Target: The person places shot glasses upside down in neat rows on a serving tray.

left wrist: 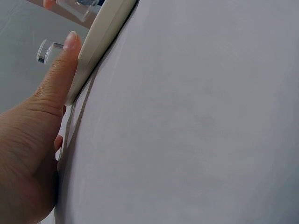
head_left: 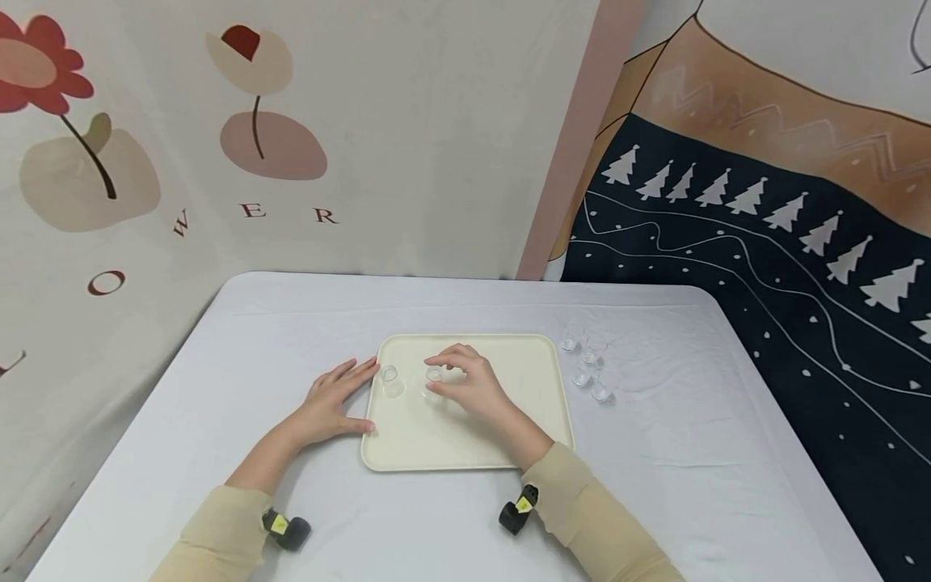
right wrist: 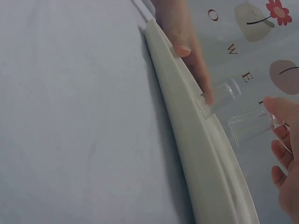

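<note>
A cream tray (head_left: 465, 449) lies on the white table. My left hand (head_left: 330, 408) rests against its left edge, fingers spread and fairly straight, thumb at the rim. Just inside that edge stands a small clear cup (head_left: 391, 380), also seen as a clear cup (right wrist: 222, 97) in the right wrist view. Over the tray, my right hand (head_left: 473, 388) pinches a second clear cup (head_left: 434, 374) near its top between thumb and fingers. In the right wrist view this pinched cup (right wrist: 250, 126) is upright, close to the tray; whether it touches the surface I cannot tell.
Several more small clear cups (head_left: 589, 357) stand grouped on the white tablecloth (head_left: 691, 404) beyond the tray's right edge. A patterned hanging cloth (head_left: 436, 162) rises behind the table, and a dark one with white trees (head_left: 749, 198) hangs at the right.
</note>
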`<state>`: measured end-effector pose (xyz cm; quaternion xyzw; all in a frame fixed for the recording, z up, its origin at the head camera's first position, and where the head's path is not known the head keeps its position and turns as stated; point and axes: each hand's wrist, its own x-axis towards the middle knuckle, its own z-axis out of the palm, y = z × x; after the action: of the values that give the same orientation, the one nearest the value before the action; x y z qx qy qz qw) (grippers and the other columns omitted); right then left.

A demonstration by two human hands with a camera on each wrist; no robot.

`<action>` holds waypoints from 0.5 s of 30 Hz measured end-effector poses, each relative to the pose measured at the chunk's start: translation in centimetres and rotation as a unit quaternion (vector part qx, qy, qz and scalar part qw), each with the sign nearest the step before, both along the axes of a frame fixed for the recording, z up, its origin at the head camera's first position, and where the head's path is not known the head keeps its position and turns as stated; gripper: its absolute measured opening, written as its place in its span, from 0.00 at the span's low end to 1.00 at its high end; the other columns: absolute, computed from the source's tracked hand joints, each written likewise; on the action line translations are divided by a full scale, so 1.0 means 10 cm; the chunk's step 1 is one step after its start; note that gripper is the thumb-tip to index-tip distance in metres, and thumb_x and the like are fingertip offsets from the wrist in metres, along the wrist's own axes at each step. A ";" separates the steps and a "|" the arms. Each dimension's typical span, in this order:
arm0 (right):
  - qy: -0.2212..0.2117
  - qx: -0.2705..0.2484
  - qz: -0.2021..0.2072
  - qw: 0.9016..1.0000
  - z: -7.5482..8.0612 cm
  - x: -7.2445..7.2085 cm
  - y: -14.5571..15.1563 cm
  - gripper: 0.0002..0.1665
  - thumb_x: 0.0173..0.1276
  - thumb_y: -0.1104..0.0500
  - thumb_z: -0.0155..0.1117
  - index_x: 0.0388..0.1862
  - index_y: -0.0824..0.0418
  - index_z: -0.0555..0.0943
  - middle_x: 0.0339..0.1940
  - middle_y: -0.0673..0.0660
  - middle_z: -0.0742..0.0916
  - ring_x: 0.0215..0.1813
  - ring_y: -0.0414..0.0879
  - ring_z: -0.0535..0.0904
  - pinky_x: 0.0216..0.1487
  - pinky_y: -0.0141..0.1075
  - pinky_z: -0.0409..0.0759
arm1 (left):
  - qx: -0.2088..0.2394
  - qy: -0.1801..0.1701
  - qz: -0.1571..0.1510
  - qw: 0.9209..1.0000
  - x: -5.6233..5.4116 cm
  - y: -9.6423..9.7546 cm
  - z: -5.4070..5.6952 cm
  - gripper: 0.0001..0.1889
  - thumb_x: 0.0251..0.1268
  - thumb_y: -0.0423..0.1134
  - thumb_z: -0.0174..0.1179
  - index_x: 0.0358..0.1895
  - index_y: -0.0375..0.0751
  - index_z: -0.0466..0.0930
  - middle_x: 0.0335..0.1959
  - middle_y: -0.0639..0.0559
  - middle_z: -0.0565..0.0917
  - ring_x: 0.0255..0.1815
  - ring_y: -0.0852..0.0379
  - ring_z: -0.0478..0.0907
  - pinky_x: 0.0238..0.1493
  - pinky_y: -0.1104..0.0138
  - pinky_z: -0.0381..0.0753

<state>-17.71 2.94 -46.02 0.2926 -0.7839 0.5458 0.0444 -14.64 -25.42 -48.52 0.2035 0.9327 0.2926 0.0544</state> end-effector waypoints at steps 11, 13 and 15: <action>-0.016 0.031 -0.011 0.999 -0.11 -0.07 -0.16 0.18 0.54 0.63 0.76 0.46 0.61 0.85 0.42 0.51 0.84 0.44 0.45 0.76 0.46 0.34 0.75 | 0.005 -0.001 -0.007 1.000 0.01 0.00 0.02 0.55 0.42 0.61 0.71 0.73 0.38 0.57 0.75 0.43 0.55 0.74 0.36 0.42 0.67 0.40 0.38; -0.014 0.035 -0.013 0.999 -0.12 -0.07 -0.18 0.18 0.54 0.63 0.76 0.46 0.61 0.85 0.42 0.52 0.84 0.44 0.45 0.76 0.46 0.34 0.75 | 0.005 -0.001 -0.007 1.000 0.01 -0.01 0.02 0.55 0.42 0.61 0.71 0.73 0.38 0.57 0.75 0.43 0.55 0.74 0.36 0.42 0.67 0.39 0.39; -0.013 0.038 -0.014 0.999 -0.12 -0.08 -0.20 0.18 0.54 0.63 0.76 0.46 0.61 0.85 0.42 0.52 0.84 0.44 0.45 0.76 0.46 0.34 0.75 | 0.006 -0.001 -0.007 1.000 0.01 -0.01 0.01 0.55 0.42 0.61 0.71 0.73 0.38 0.57 0.75 0.43 0.55 0.74 0.36 0.42 0.67 0.39 0.39</action>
<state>-18.49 0.97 -47.26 0.2763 -0.8086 0.5186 0.0307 -14.52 -25.51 -48.38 0.2097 0.9297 0.2976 0.0558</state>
